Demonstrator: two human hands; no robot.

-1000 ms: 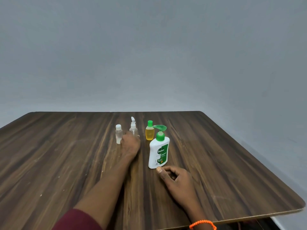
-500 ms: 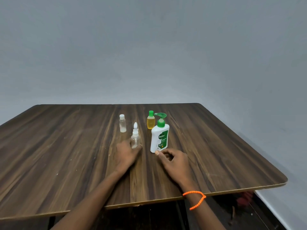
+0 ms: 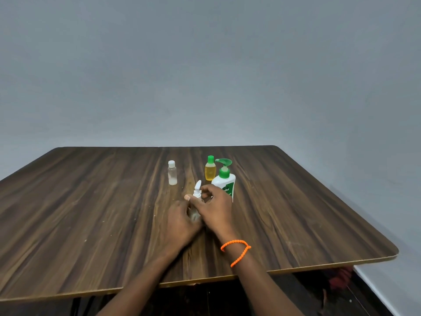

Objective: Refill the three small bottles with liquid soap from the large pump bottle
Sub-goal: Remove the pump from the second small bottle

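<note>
Label: your large pump bottle point(image 3: 225, 183) shows only "ttol" past your right hand.
Small bottles: three, namely the spray bottle point(image 3: 196, 201), the far-left clear bottle point(image 3: 172, 172) and the yellow bottle point(image 3: 210, 169).
Hands: your left hand point(image 3: 182, 221) grips the spray bottle's body on the counter point(image 3: 91, 213); your right hand point(image 3: 215, 207) pinches its top.

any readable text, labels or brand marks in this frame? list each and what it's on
"ettol": white letters on the green label of the large pump bottle; the right hand covers the start of the word.
Smaller print lower on that label: too small and partly hidden to read.
Clear small bottle: a faint mark low on its side, too blurred to read.
Yellow small bottle and spray bottle: no visible text.
</note>
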